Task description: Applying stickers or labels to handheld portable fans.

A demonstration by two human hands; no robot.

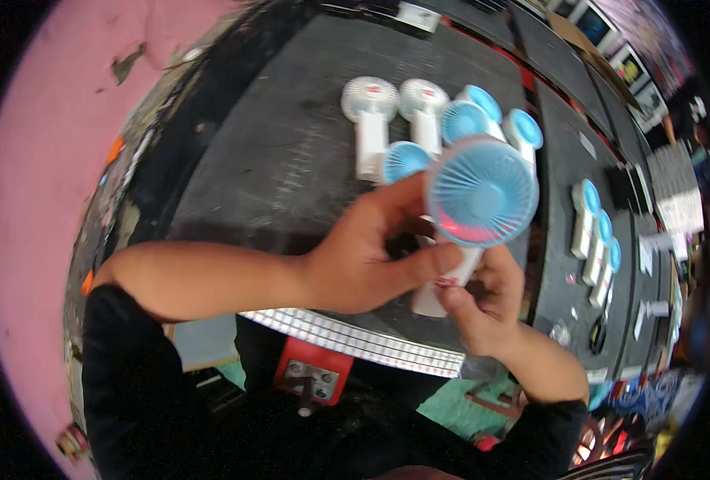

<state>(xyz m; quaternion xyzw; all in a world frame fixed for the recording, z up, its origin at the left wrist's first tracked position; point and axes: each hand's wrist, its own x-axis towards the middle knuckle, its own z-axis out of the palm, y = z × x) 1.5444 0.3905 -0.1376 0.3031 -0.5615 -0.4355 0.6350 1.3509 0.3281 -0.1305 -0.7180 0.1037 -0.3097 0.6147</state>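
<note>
A handheld fan [482, 191] with a light-blue grille and a white handle is held up in front of me, its head towards my face. My left hand [379, 252] grips it where the head meets the handle, thumb across the front. Lower down, my right hand [492, 303] closes on the white handle, its thumb beside some red print. Beyond my hands, two fans with white grilles [371, 99] and several with blue grilles [464, 121] lie on the black worktable [283, 150]. One blue-grilled fan [404, 161] is partly hidden behind my left hand.
A sheet of small printed stickers [355, 339] runs along the table's near edge. On the neighbouring table to the right lie three more fans [596, 258], black-handled scissors [598, 335] and crumpled clear plastic [560, 333]. A pink wall [37, 210] rises at the left.
</note>
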